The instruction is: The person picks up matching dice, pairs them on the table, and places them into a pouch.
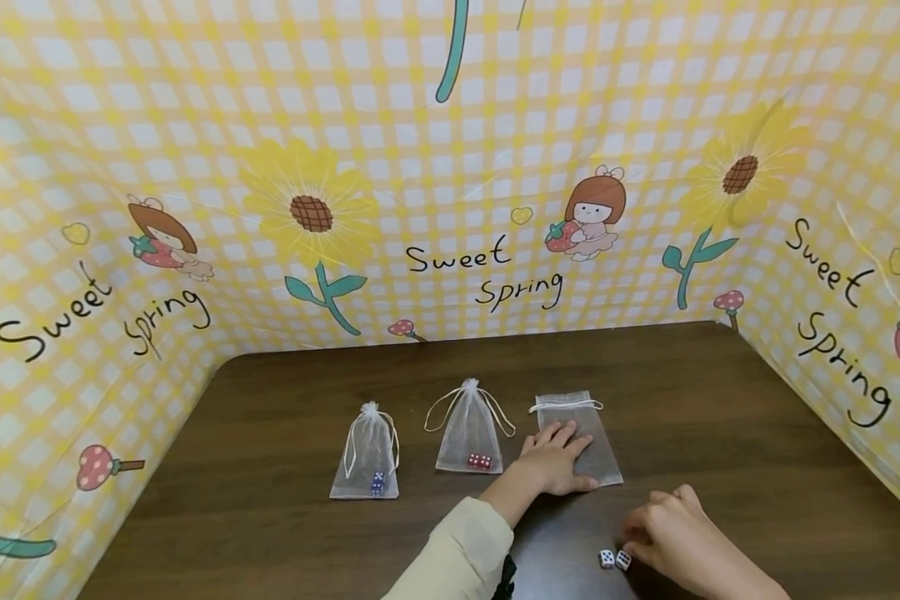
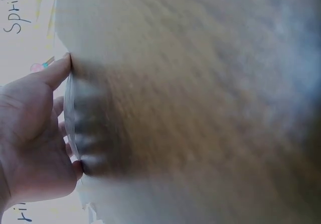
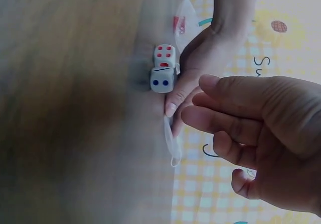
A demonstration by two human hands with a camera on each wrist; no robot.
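My left hand [image 1: 557, 461] rests spread on a flat white organza drawstring bag [image 1: 602, 454] at the right of the row; in the left wrist view its fingertips touch the bag. Two white dice [image 1: 607, 559] lie side by side on the table in front of it. Just right of the dice is my right hand [image 1: 671, 533], its fingers loosely bent. In the right wrist view nothing shows between the right thumb and fingers, and the dice [image 3: 162, 80] stand apart from them.
Left of my hands lie two gathered organza bags: one with red dice [image 1: 480, 461], one with blue dice [image 1: 377, 484]. They lie on a dark wooden table [image 1: 270, 433]. A yellow checked cloth [image 1: 450, 183] surrounds its back and sides.
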